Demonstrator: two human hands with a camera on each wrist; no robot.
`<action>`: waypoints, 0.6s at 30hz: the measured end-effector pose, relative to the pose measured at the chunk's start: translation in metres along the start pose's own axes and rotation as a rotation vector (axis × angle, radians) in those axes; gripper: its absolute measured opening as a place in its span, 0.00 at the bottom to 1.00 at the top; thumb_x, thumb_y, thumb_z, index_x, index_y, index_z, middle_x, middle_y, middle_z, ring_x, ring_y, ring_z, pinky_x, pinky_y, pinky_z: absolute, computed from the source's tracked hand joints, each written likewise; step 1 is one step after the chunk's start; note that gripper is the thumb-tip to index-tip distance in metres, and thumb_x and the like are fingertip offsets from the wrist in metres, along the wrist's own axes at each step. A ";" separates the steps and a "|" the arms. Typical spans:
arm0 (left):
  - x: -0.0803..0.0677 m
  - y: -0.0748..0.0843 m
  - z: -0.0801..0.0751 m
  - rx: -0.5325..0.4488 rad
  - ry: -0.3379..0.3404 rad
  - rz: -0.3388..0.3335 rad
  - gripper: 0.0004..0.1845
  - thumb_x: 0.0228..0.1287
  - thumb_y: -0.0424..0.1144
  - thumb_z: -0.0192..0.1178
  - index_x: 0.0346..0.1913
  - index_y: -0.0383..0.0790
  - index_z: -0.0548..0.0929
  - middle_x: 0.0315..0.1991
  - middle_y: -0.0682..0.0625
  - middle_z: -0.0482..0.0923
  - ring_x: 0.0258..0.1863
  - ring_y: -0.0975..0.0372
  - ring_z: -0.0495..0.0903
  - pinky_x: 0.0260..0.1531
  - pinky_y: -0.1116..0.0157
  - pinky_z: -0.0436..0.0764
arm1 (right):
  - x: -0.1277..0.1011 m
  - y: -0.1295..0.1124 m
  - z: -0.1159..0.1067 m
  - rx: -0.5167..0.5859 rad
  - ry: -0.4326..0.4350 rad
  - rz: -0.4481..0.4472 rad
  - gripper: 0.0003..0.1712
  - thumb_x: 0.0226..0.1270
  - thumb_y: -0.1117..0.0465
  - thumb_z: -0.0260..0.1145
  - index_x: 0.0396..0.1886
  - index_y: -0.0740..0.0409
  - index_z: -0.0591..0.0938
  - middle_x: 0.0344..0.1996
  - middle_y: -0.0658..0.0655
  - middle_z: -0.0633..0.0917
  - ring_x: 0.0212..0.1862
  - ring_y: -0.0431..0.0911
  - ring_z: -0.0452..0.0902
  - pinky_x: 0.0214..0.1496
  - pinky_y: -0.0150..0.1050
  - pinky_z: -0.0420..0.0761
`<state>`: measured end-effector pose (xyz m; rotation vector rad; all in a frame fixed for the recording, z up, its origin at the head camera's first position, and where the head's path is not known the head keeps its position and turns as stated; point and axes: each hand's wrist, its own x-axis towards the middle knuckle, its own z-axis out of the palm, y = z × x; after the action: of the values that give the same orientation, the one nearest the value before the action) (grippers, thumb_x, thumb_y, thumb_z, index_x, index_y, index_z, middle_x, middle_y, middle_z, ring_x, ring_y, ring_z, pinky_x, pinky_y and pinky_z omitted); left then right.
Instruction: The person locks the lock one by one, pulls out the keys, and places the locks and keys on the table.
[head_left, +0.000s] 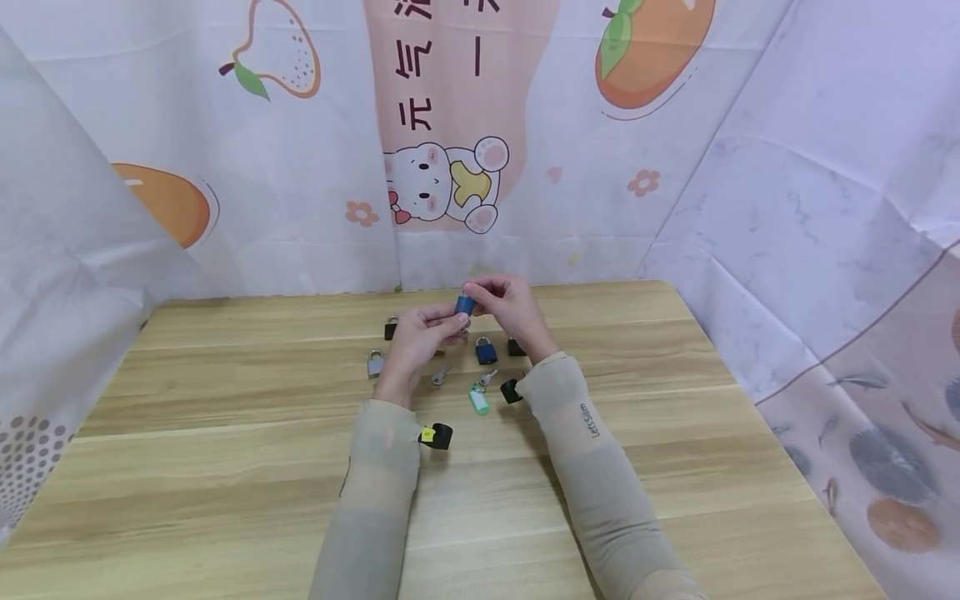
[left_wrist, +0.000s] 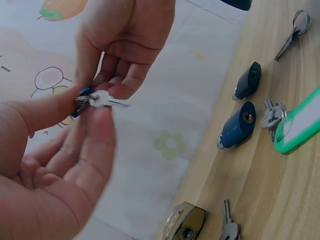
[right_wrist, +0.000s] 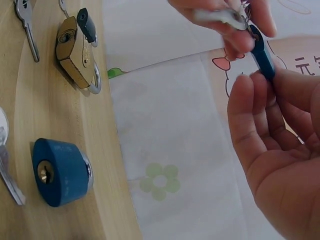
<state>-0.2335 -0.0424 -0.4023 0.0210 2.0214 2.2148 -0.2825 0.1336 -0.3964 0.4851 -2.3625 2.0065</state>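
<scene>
A small blue padlock [head_left: 465, 305] is held up above the back of the table between both hands. My right hand [head_left: 513, 310] pinches one end of it between thumb and fingers. At its keyhole end, my left hand [head_left: 422, 335] pinches silver keys on a ring. One key [left_wrist: 102, 98] sticks out past the left fingers, and it looks blurred in the right wrist view. The fingers hide whether another key sits in the keyhole. Below the hands, a second blue padlock [head_left: 486, 352] stands on the table, also seen as a blue padlock [right_wrist: 62, 172] up close.
Around the hands lie a silver padlock [head_left: 376, 363], a brass padlock [right_wrist: 75, 52], black padlocks [head_left: 391, 327], loose keys [head_left: 439, 377] and keys with a green tag [head_left: 479, 400]. Black wrist cameras [head_left: 441, 436] sit at both wrists. A printed curtain [head_left: 300, 208] hangs behind the table.
</scene>
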 end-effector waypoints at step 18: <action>0.002 -0.001 0.002 -0.022 0.112 0.026 0.15 0.73 0.38 0.63 0.50 0.27 0.85 0.34 0.46 0.86 0.30 0.63 0.83 0.45 0.56 0.87 | 0.001 0.004 0.002 0.099 -0.121 0.111 0.26 0.72 0.59 0.69 0.67 0.60 0.77 0.49 0.62 0.87 0.46 0.50 0.85 0.50 0.45 0.86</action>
<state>-0.2349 -0.0400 -0.4031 -0.0812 2.0633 2.3028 -0.2840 0.1317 -0.4007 0.5014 -2.4182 2.2109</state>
